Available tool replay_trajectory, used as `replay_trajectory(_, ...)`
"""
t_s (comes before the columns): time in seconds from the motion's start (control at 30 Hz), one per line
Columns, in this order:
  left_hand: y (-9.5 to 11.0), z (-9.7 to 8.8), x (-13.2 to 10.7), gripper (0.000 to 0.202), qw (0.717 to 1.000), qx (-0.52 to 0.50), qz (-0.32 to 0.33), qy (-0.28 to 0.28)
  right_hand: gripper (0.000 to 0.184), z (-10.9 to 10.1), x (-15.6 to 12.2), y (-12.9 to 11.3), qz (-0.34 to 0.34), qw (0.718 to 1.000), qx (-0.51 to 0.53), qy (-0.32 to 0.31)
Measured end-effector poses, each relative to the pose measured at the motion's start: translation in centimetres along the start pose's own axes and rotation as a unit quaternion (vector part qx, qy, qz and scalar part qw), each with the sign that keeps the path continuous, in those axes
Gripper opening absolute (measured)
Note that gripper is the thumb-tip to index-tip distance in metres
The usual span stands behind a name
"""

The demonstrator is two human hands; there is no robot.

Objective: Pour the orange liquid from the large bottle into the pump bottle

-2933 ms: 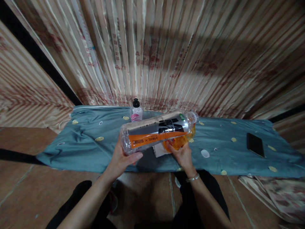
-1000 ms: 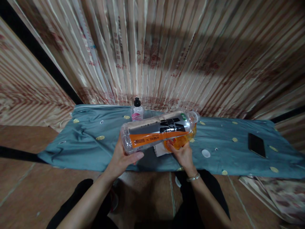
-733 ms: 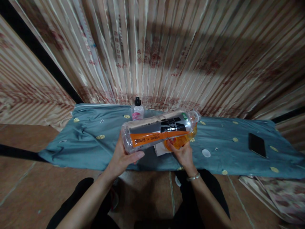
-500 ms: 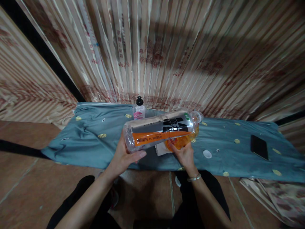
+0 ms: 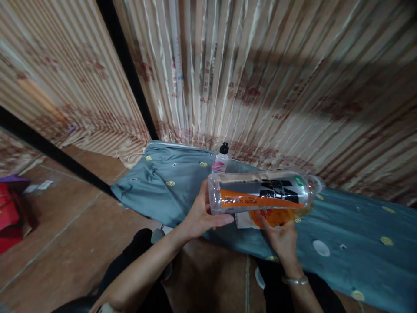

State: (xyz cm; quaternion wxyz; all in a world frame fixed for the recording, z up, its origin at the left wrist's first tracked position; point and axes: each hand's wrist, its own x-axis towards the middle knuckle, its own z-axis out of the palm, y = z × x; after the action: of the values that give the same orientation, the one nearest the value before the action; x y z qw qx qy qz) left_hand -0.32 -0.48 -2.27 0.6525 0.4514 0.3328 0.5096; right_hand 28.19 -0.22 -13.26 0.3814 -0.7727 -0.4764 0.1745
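Note:
Held nearly level in front of me is a large clear plastic bottle [image 5: 257,193] with a silver, black and orange label, its uncapped-looking neck pointing right. My left hand [image 5: 203,217] is closed round its base end, thumb along the near side. Just beneath it, my right hand [image 5: 282,241] grips an orange bottle [image 5: 276,216], mostly hidden behind the larger one. Something white and flat like a tissue [image 5: 244,221] lies below the orange bottle. Behind the clear bottle's base stands a small white and pink bottle with a black top [image 5: 220,164].
A teal patterned cloth [image 5: 352,243] covers the low long surface, with a white round disc [image 5: 321,248] on it at right. Pleated curtains [image 5: 247,87] hang close behind. Dark poles [image 5: 128,65] stand at left. A red object [image 5: 11,217] sits on the tiled floor at far left.
My view has swung left, so the scene sits further right and the dark phone-like slab has left the picture. Both hands keep their bottles in much the same pose.

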Motion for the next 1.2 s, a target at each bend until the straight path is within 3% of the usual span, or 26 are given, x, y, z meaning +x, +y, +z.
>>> replay_trajectory(0.13, -0.2, -0.2, 0.0, 0.096, 1.000, -0.001, 0.017, 0.001, 0.070, -0.1, -0.2, -0.7, 0.051, 0.999, 0.006, 0.010)
replay_trajectory(0.27, 0.0, -0.2, 0.1, 0.088, 1.000, 0.007, 0.029, 0.003, 0.078, -0.1, -0.2, -0.7, 0.037, 0.999, 0.023, 0.008)
replay_trajectory(0.4, 0.2, 0.0, 0.2, 0.090, 0.999, 0.004, 0.049, 0.001, 0.074, -0.1, -0.1, -0.5, 0.040, 0.999, 0.026, -0.004)
replay_trajectory(0.63, 0.4, 0.2, 0.3, 0.095, 0.999, -0.002, 0.051, 0.001, 0.081, 0.2, -0.2, 0.0, 0.044, 0.999, 0.019, 0.006)
replay_trajectory(0.83, 0.6, 0.0, 0.4, 0.088, 0.999, 0.006, 0.034, -0.016, 0.090, 0.3, -0.2, 0.2, 0.023, 1.000, 0.015, 0.002)
replay_trajectory(1.2, 1.0, 0.0, 0.4, 0.089, 0.999, 0.020, 0.040, -0.002, 0.077, 0.1, -0.3, -0.1, 0.051, 0.999, -0.011, 0.010)
